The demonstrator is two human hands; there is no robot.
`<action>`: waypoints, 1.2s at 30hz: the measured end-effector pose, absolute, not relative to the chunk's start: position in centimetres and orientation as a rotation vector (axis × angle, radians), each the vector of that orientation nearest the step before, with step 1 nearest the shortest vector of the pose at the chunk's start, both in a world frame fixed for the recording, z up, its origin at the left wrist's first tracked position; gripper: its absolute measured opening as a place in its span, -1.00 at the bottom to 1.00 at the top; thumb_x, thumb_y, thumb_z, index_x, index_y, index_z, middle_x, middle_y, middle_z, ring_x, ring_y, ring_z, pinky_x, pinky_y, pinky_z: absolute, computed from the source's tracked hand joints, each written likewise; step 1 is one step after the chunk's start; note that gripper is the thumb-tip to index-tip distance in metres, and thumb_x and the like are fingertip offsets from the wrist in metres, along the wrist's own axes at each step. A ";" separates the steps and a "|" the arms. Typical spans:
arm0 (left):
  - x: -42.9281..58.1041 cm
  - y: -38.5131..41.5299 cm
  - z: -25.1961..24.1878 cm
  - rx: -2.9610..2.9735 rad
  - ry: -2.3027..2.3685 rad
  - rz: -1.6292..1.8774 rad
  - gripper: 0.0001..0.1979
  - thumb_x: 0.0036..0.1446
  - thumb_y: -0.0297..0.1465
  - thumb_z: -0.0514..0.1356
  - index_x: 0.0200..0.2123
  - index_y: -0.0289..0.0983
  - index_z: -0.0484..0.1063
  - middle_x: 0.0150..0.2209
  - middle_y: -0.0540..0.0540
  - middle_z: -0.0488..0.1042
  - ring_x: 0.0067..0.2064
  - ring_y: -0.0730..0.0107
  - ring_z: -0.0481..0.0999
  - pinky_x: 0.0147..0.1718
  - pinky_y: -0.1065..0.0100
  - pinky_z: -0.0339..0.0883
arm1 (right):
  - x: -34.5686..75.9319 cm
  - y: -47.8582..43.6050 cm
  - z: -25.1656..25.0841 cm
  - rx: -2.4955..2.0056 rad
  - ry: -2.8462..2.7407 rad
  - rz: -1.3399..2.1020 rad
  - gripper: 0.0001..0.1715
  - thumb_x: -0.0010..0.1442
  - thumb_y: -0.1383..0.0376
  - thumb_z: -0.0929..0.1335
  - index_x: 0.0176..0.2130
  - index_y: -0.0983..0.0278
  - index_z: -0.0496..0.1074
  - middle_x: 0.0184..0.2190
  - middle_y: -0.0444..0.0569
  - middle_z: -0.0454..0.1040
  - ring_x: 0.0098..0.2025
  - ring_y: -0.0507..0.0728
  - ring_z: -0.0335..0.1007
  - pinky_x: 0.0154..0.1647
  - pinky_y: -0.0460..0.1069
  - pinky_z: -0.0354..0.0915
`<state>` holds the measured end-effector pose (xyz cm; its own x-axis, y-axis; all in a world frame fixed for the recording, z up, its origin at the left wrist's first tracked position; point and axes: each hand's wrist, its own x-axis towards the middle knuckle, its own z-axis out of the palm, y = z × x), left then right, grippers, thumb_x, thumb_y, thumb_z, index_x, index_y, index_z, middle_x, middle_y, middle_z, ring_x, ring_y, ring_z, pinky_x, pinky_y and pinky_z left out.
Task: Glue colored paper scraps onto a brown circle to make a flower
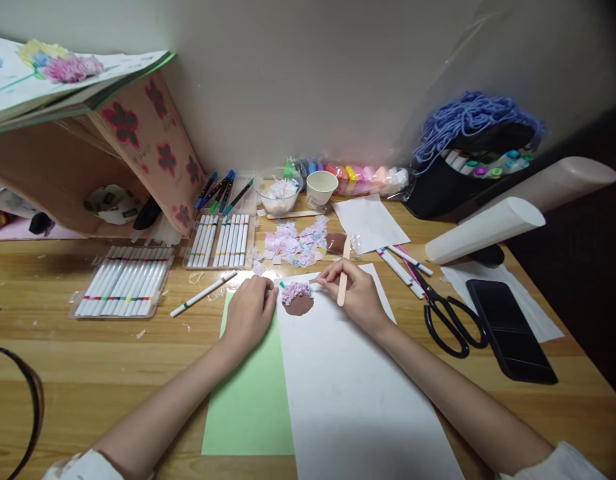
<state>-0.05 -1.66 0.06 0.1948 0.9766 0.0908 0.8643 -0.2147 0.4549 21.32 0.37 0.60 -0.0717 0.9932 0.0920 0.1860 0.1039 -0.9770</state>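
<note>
the right hand has its fingers closed around a wooden stick, the fingertips drawn together near the pink scraps on a brown oval. the left hand rests curled just left of the oval; its grip i cannot tell. the oval lies on a white sheet, beside green paper, on the worktop.

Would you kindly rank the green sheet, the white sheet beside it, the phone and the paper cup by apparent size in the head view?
1. White sheet
2. Green sheet, judging by its visible part
3. Phone
4. Paper cup, farther from the camera
</note>
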 end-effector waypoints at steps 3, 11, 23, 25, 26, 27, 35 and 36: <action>0.0 -1.6 0.0 2.182 1.741 0.524 -0.84 0.25 -0.32 -0.03 -0.33 -0.23 0.27 -0.38 -0.07 0.37 -0.30 0.26 0.35 -0.36 0.28 0.15 | 21.2 -1.0 0.4 -1.236 -1.409 1.177 -0.75 0.04 0.25 0.45 -0.47 0.24 0.28 -0.40 -0.07 0.47 -0.33 0.11 0.44 -0.27 0.00 0.30; -0.1 -2.2 0.0 2.136 1.729 0.811 -0.88 0.23 -0.35 0.03 -0.20 -0.24 0.28 -0.35 -0.06 0.33 -0.30 0.34 0.34 -0.35 0.33 0.19 | 20.5 -2.3 0.4 -1.255 -1.353 1.249 -0.74 0.02 0.26 0.47 -0.47 0.24 0.30 -0.38 -0.07 0.51 -0.32 0.10 0.45 -0.27 -0.02 0.32; 1.0 -4.2 0.3 2.204 1.400 0.874 -0.90 0.22 -0.37 0.07 -0.34 -0.25 0.31 -0.48 0.01 0.32 -0.41 0.44 0.30 -0.44 0.38 0.14 | 18.7 -3.3 0.8 -1.171 -1.441 1.245 -0.73 0.02 0.26 0.47 -0.46 0.24 0.29 -0.44 -0.09 0.47 -0.32 0.10 0.46 -0.28 -0.02 0.34; 1.0 -4.2 0.3 2.178 1.396 0.862 -0.89 0.22 -0.37 0.07 -0.35 -0.25 0.31 -0.48 0.01 0.31 -0.42 0.44 0.30 -0.44 0.38 0.13 | 18.8 -3.4 0.6 -1.174 -1.481 1.204 -0.74 0.04 0.25 0.46 -0.46 0.24 0.29 -0.44 -0.09 0.46 -0.34 0.10 0.45 -0.29 -0.02 0.33; 1.0 -4.1 0.3 2.164 1.398 0.858 -0.89 0.22 -0.37 0.07 -0.35 -0.25 0.31 -0.48 0.01 0.31 -0.42 0.44 0.30 -0.44 0.38 0.13 | 18.9 -3.4 0.4 -1.175 -1.501 1.178 -0.75 0.05 0.24 0.45 -0.46 0.24 0.29 -0.44 -0.10 0.45 -0.34 0.10 0.44 -0.29 -0.02 0.33; 1.0 -4.1 0.4 2.149 1.402 0.852 -0.88 0.22 -0.36 0.07 -0.36 -0.25 0.31 -0.48 0.01 0.31 -0.41 0.44 0.30 -0.43 0.38 0.13 | 19.0 -3.5 0.3 -1.179 -1.516 1.148 -0.75 0.06 0.24 0.45 -0.45 0.24 0.30 -0.44 -0.10 0.44 -0.35 0.09 0.43 -0.30 -0.02 0.32; 1.6 -3.5 0.5 2.062 1.463 0.801 -0.87 0.20 -0.35 0.09 -0.39 -0.25 0.33 -0.48 0.01 0.31 -0.40 0.43 0.29 -0.40 0.36 0.14 | 20.2 -4.3 -1.2 -1.064 -1.512 0.929 -0.56 0.33 0.08 0.08 -0.18 0.20 0.40 -0.51 -0.11 0.32 -0.46 0.08 0.26 -0.42 0.00 0.19; 1.7 -3.4 0.5 2.056 1.478 0.801 -0.87 0.20 -0.36 0.10 -0.39 -0.25 0.33 -0.48 0.00 0.31 -0.40 0.42 0.29 -0.40 0.36 0.15 | 20.2 -4.3 -1.3 -1.033 -1.523 0.895 -0.52 0.33 0.07 0.06 -0.20 0.20 0.42 -0.53 -0.11 0.29 -0.46 0.09 0.24 -0.41 0.02 0.18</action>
<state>1.69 -3.37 0.51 0.2449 0.9527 0.1799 0.6711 -0.3005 0.6777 20.21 -4.33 -1.29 -0.0865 0.9363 0.3402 0.1589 0.3501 -0.9231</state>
